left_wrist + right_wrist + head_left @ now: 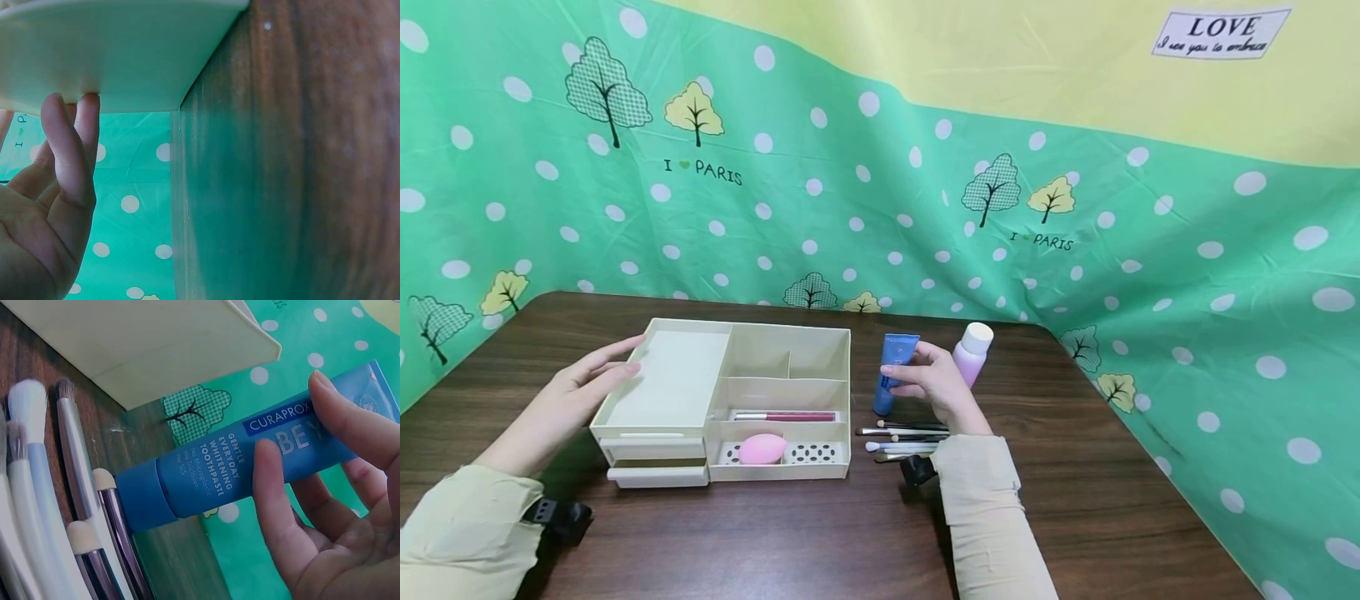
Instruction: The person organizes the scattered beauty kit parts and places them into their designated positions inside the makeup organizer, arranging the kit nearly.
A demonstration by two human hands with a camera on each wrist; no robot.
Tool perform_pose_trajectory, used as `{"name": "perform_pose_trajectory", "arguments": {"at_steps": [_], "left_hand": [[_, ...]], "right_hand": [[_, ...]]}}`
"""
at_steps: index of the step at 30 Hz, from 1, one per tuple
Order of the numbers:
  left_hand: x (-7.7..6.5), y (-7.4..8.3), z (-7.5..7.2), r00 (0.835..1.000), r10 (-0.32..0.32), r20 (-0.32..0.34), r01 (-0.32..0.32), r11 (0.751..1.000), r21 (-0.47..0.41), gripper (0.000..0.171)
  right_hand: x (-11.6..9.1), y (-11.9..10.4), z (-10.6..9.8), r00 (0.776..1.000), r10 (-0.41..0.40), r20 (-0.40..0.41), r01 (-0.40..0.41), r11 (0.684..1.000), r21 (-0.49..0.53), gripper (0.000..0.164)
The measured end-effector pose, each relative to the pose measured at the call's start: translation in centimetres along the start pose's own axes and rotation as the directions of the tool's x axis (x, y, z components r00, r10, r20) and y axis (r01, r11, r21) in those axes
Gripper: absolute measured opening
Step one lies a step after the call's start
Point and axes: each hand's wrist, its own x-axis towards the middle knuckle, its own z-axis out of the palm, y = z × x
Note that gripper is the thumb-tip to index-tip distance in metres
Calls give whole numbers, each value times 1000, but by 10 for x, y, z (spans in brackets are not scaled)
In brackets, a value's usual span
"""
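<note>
The background is filled by a green and yellow cloth [850, 150] printed with trees and white dots. In front of it is set a dark wooden table [760, 550], on which a cream box [666, 379] with compartments is placed; the lower of its two drawers [658, 477] is pulled slightly out. The box's outer left side is touched by the left hand [568, 392], whose fingers are held nearly straight and a little apart. Right of the box, a blue toothpaste tube [215, 465] is pinched between the thumb and fingers of the right hand [943, 379]. The tube is held nearly upright, slightly tilted, with its cap downward; whether the table is touched by the cap cannot be told. A lilac bottle [972, 354] with a white lid is seen just beyond that hand. Makeup brushes [898, 447] are laid side by side in front of the tube. In the box's front compartment a pink sponge [762, 449] is kept, and in the one behind it a slim dark-red stick [797, 417] is laid lengthwise.
</note>
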Motion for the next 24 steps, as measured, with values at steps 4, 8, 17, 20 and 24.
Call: {"name": "perform_pose_trajectory", "arguments": {"at_steps": [4,8,17,20,24], "left_hand": [[0,0,0,1000,3,0,-3,1000,1,56],[-1,2,-1,1000,9,2,-9,1000,-4,56],[-1,2,-1,1000,8,2,-8,1000,-3,56],[-1,1,-1,1000,0,3,0,1000,-2,57],[-1,1,-1,1000,4,1,-4,1000,-9,56]], "right_hand": [[-1,-2,3,1000,-20,-23,20,1000,23,34],[-3,-7,6,997,-29,-71,30,999,13,34],[-9,-26,15,985,-93,-145,95,995,2,31],[-12,-32,18,978,-134,-162,137,991,6,29],[-16,-39,21,967,-180,-181,187,982,22,29]]}}
